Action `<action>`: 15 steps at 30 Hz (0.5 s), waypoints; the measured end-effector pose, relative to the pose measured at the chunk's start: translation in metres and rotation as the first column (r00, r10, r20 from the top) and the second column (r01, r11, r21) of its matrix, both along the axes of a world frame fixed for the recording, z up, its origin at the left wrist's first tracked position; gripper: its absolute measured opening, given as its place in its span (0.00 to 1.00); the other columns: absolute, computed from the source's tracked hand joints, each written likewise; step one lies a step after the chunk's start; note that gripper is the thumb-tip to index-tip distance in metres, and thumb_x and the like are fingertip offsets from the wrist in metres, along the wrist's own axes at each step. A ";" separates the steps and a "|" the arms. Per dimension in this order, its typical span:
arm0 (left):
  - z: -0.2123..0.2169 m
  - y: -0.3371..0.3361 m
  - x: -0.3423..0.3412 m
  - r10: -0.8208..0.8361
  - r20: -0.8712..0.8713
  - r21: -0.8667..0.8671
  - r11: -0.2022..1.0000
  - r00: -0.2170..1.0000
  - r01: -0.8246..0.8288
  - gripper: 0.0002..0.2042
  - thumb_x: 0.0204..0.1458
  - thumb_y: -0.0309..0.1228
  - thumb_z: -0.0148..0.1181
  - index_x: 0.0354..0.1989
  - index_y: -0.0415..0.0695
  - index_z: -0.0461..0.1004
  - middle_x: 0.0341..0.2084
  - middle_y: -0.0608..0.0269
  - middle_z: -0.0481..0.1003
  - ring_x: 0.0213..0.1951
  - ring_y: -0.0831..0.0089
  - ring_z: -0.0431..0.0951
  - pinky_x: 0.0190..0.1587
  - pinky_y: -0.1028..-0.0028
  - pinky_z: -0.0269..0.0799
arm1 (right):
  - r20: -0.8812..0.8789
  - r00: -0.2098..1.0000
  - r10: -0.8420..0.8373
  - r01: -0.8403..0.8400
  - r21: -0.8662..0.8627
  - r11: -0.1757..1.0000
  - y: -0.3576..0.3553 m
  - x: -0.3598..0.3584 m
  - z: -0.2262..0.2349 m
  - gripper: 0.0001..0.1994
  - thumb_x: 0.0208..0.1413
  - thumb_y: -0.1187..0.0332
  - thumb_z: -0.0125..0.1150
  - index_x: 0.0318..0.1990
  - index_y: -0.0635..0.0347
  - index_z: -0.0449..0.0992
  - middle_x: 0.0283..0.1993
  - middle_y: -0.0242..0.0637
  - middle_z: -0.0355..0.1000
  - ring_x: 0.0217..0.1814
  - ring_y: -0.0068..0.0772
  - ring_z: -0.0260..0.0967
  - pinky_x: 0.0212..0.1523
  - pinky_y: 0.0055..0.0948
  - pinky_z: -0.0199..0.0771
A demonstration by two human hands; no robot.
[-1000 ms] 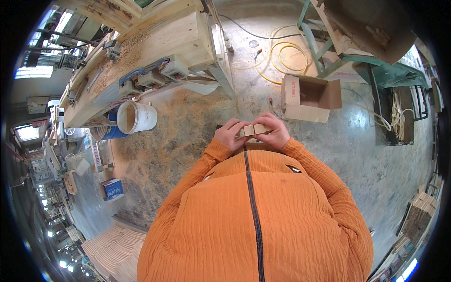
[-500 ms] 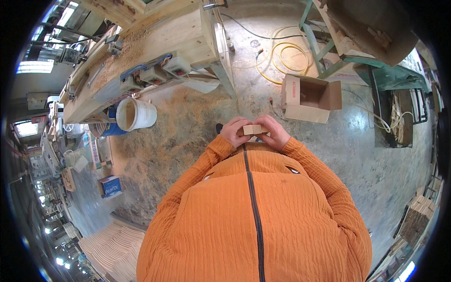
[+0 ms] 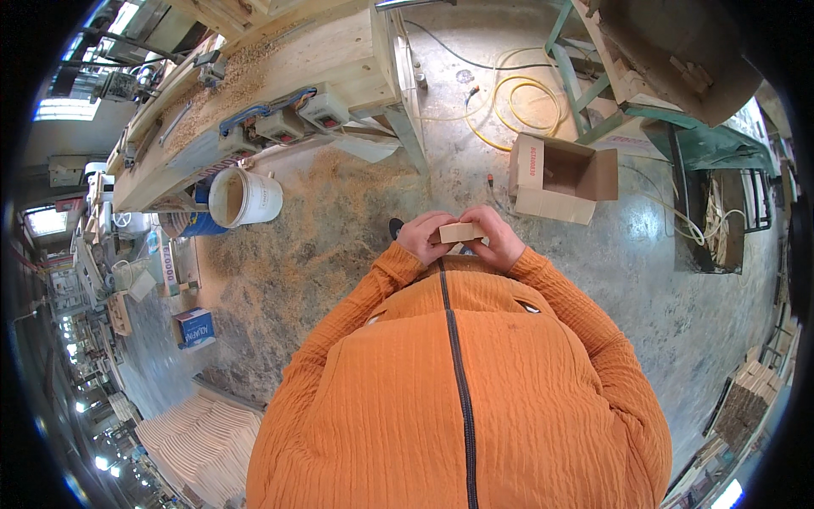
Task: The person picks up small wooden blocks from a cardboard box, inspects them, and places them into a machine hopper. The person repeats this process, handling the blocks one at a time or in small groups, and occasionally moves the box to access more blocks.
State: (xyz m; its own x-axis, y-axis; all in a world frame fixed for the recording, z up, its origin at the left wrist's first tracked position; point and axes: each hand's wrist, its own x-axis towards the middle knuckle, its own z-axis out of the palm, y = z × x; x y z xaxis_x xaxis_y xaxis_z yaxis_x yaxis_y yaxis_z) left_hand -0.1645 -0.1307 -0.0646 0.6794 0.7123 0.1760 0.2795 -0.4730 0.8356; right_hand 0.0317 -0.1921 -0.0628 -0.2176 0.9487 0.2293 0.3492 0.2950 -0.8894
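Observation:
Close in front of my waist, a small light-coloured wooden block (image 3: 459, 232) is held between my two hands. My left hand (image 3: 421, 237) has its fingers curled round the block's left end. My right hand (image 3: 497, 239) grips the right end, thumb below and fingers over the top. The block's pale edge faces up; its lower part is hidden by my hands. Both sleeves are orange and ribbed.
An open cardboard box (image 3: 555, 174) lies on the floor ahead right, near a coiled yellow hose (image 3: 530, 110). Ahead left stands a wooden workbench (image 3: 331, 64) with sawdust and switch boxes. A white bucket (image 3: 259, 202) and a blue box (image 3: 195, 328) are at left; stacked wooden pieces (image 3: 203, 437) lie behind.
My hands keep their grip on the wooden block, which has tilted slightly, its right end a little higher. The surroundings have shifted slightly in the picture.

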 end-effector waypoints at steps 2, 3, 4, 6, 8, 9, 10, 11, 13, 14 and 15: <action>0.000 0.000 0.001 0.007 -0.005 0.007 1.000 1.000 -0.007 0.20 0.34 0.24 0.65 0.40 0.43 0.72 0.39 0.57 0.74 0.40 0.61 0.75 0.42 0.71 0.72 | 0.002 1.000 -0.006 0.006 -0.052 0.999 0.000 0.000 0.000 0.21 0.41 0.79 0.61 0.45 0.59 0.64 0.45 0.44 0.64 0.49 0.47 0.61 0.49 0.35 0.63; 0.000 0.000 0.001 0.007 -0.007 0.011 1.000 1.000 -0.007 0.20 0.34 0.24 0.66 0.40 0.43 0.72 0.39 0.57 0.74 0.40 0.61 0.75 0.42 0.71 0.72 | 0.003 1.000 -0.009 0.010 -0.078 0.997 0.000 0.000 0.000 0.21 0.41 0.78 0.60 0.45 0.59 0.63 0.45 0.44 0.64 0.49 0.47 0.61 0.49 0.34 0.63; 0.001 0.000 0.001 0.007 -0.010 0.015 1.000 1.000 -0.007 0.19 0.34 0.24 0.66 0.40 0.43 0.72 0.38 0.57 0.74 0.40 0.61 0.75 0.42 0.71 0.72 | -0.041 0.999 -0.017 0.011 -0.143 0.990 -0.002 0.001 0.000 0.20 0.41 0.79 0.58 0.45 0.60 0.63 0.45 0.44 0.64 0.49 0.46 0.61 0.50 0.34 0.63; -0.001 0.000 0.001 0.018 0.007 0.006 1.000 1.000 -0.018 0.19 0.34 0.24 0.66 0.40 0.44 0.72 0.38 0.57 0.74 0.40 0.61 0.75 0.42 0.71 0.72 | -0.126 0.991 -0.037 0.002 -0.270 0.963 -0.003 0.000 0.007 0.20 0.42 0.79 0.55 0.46 0.60 0.63 0.44 0.44 0.63 0.49 0.44 0.61 0.50 0.33 0.63; -0.002 0.000 0.002 0.037 0.045 -0.019 0.999 0.998 -0.036 0.19 0.34 0.24 0.66 0.40 0.44 0.72 0.38 0.57 0.74 0.40 0.61 0.75 0.41 0.71 0.72 | -0.221 0.974 -0.057 -0.013 -0.303 0.953 -0.004 0.002 0.007 0.20 0.42 0.79 0.50 0.47 0.61 0.63 0.43 0.44 0.63 0.48 0.44 0.62 0.49 0.32 0.63; -0.003 0.000 0.002 0.030 0.042 -0.019 0.999 0.999 -0.029 0.19 0.35 0.24 0.66 0.40 0.44 0.72 0.38 0.57 0.74 0.39 0.61 0.75 0.41 0.71 0.72 | -0.267 0.961 -0.068 -0.021 -0.319 0.948 -0.005 0.003 0.007 0.20 0.42 0.80 0.47 0.47 0.61 0.63 0.43 0.44 0.63 0.47 0.44 0.62 0.49 0.32 0.63; -0.003 0.001 0.002 0.024 0.039 -0.019 1.000 0.999 -0.023 0.20 0.35 0.25 0.66 0.41 0.43 0.72 0.38 0.57 0.73 0.39 0.61 0.75 0.41 0.72 0.72 | -0.211 0.976 -0.053 0.005 -0.221 0.975 -0.004 0.004 0.006 0.21 0.41 0.80 0.46 0.48 0.62 0.62 0.43 0.43 0.63 0.47 0.43 0.62 0.48 0.32 0.64; -0.003 0.002 0.002 0.016 0.035 -0.020 1.000 0.999 -0.015 0.20 0.35 0.25 0.66 0.41 0.43 0.72 0.38 0.57 0.73 0.38 0.61 0.76 0.40 0.72 0.72 | -0.154 0.987 -0.046 0.027 -0.120 0.992 -0.001 0.006 0.004 0.21 0.41 0.80 0.45 0.48 0.62 0.62 0.43 0.43 0.63 0.46 0.42 0.63 0.47 0.32 0.65; -0.003 0.003 0.004 0.000 0.043 -0.014 1.000 0.999 0.001 0.20 0.35 0.25 0.66 0.41 0.44 0.72 0.38 0.57 0.73 0.38 0.61 0.76 0.40 0.72 0.72 | -0.049 0.998 -0.038 0.038 0.005 0.999 0.001 0.009 0.003 0.22 0.41 0.80 0.44 0.49 0.62 0.62 0.43 0.43 0.63 0.45 0.39 0.64 0.46 0.31 0.67; -0.003 0.003 0.005 -0.006 0.047 -0.010 1.000 0.999 0.006 0.20 0.35 0.25 0.66 0.41 0.44 0.72 0.38 0.57 0.73 0.38 0.61 0.76 0.40 0.72 0.73 | -0.004 1.000 -0.031 0.031 0.028 0.999 0.001 0.010 0.002 0.22 0.42 0.80 0.44 0.50 0.62 0.62 0.44 0.43 0.64 0.45 0.38 0.65 0.45 0.30 0.68; -0.003 0.004 0.005 -0.001 0.052 -0.013 1.000 0.999 0.001 0.20 0.36 0.25 0.66 0.41 0.43 0.72 0.38 0.58 0.73 0.38 0.62 0.76 0.40 0.72 0.73 | 0.042 0.999 -0.025 0.023 0.050 0.999 0.002 0.011 0.001 0.23 0.42 0.81 0.44 0.51 0.62 0.62 0.45 0.43 0.64 0.44 0.36 0.66 0.43 0.29 0.69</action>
State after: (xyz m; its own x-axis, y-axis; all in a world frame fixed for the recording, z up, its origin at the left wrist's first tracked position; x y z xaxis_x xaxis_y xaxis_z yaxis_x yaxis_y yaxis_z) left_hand -0.1594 -0.1268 -0.0677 0.6704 0.7139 0.2023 0.2348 -0.4627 0.8549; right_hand 0.0424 -0.1902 -0.0614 -0.2055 0.9415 0.2669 0.3935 0.3292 -0.8583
